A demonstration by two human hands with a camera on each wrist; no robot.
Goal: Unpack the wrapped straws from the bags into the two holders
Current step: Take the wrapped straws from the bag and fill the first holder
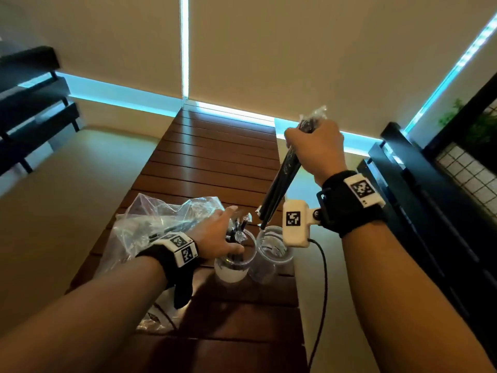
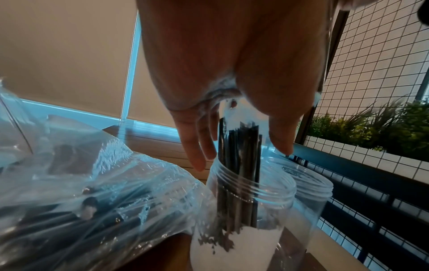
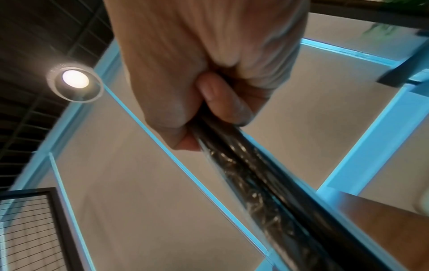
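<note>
Right hand (image 1: 313,149) is up high, its grip wrapped tight around a bundle of wrapped straws (image 1: 279,184), fist near the top end where the crinkly wrapper tips (image 1: 317,114) poke out above the knuckles. The bundle slants down and its lower tips hang right at the mouth of the right holder (image 1: 274,251), a clear plastic jar that looks empty as far as I can see.

Left hand (image 1: 217,238) is down at the left holder (image 1: 235,262), fingers (image 2: 197,146) straight and spread, grip wide and loose around the tops of the straws (image 2: 239,165) already standing in it, clamping nothing.

How will this bundle handle? My read: feather-light, each straw fairly stiff, but the film wrappers are slick, so they can slide past each other and fan out, and the lower ends are already splaying a bit. A firm squeeze up high is fine for steering; a hold nearer the middle would likely keep the tips together better.

What's around: the plastic bag (image 1: 161,222) lies crumpled on the counter (image 1: 215,162), just left of the holders, more dark straws showing through it. The two holders sit side by side, touching or nearly so, I cannot tell which. The white camera block (image 1: 295,224) on the right wrist hangs right over the right holder with its cable (image 1: 321,292) trailing down, and those light jars look easy to tip if bumped
</note>
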